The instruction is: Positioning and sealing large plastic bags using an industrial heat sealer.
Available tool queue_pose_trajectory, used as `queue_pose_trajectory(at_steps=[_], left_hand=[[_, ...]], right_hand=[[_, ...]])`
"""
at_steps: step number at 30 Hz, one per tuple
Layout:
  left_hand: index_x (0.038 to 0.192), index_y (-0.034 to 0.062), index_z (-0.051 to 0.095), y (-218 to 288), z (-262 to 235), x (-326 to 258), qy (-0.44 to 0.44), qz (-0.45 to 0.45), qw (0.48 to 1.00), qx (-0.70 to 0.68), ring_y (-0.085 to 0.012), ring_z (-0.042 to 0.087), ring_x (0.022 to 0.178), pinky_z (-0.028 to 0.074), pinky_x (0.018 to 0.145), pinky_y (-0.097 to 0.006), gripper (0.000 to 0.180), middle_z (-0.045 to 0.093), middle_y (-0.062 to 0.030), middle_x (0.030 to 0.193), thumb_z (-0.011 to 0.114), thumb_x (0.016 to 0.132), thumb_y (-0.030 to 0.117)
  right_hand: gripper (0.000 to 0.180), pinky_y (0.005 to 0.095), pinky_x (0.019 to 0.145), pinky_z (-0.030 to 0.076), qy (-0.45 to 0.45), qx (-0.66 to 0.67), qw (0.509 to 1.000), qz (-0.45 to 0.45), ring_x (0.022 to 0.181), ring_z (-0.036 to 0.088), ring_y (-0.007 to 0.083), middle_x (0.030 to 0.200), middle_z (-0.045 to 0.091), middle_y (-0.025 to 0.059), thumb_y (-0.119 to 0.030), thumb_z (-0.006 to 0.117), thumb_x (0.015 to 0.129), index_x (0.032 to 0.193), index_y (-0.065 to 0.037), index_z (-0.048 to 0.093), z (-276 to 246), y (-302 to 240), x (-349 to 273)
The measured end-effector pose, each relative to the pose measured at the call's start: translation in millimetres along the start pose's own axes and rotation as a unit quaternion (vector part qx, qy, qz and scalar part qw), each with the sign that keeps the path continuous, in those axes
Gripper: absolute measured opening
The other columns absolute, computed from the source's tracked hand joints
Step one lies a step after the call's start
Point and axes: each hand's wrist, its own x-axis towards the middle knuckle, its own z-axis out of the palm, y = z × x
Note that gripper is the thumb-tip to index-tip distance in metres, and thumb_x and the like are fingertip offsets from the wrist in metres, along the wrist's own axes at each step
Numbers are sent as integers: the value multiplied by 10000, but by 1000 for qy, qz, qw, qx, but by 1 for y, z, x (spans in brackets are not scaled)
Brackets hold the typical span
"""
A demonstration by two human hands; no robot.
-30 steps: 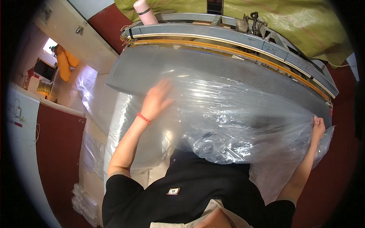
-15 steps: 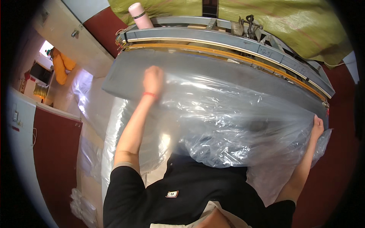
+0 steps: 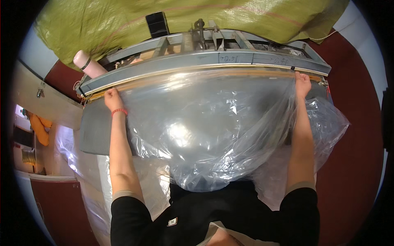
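A large sheet of clear plastic film (image 3: 205, 123) stretches between my two hands, its far edge lying along the orange-brown strip of a long metal-framed machine. My left hand (image 3: 113, 99) is closed on the film's far left corner, beside the strip. At the far right corner, my right hand (image 3: 303, 84) pinches the film against the same strip. The film's near part hangs in creased folds toward my body, and more of it bunches out past my right forearm. Beneath the film lies a grey work surface (image 3: 95, 127). Above the strip runs the machine's grey metal bar (image 3: 184, 61).
A pink bottle (image 3: 92, 67) leans at the machine's left end. A black phone-like slab (image 3: 157, 24) stands behind the frame, before a yellow-green woven sheet (image 3: 246, 16). More clear film (image 3: 152, 180) hangs below the surface. A pale door (image 3: 49, 94) is at the left.
Both hands have moved away from me to the machine's strip, drawing the film's far edge up to it. My right hand also shifted inward, and the view turned to face the machine more squarely.
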Motion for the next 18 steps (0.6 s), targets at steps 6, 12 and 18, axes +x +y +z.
queue_pose_trajectory(at_steps=[6,12,18], left_hand=[[762,47,458,-8,-6,7,41,-54,995,-67,-89,431,481,346,424,-223,144,497,-23,599,567,778,140],[673,55,454,4,1,5,111,-87,986,-92,-85,401,407,307,362,-226,180,471,-12,532,512,800,170],[821,56,445,-10,-19,11,-111,-76,990,-44,-74,444,519,351,445,-208,118,488,-4,642,500,807,160]], right_hand=[[148,236,587,419,60,6,998,-13,592,494,93,671,552,29,-147,608,745,758,-29,519,1,27,17],[151,250,617,430,90,72,993,29,622,529,126,721,560,57,-119,547,756,858,-20,497,-3,37,22],[164,231,602,431,-22,129,991,-19,635,525,99,737,556,45,-171,577,816,871,-33,506,-28,8,17]])
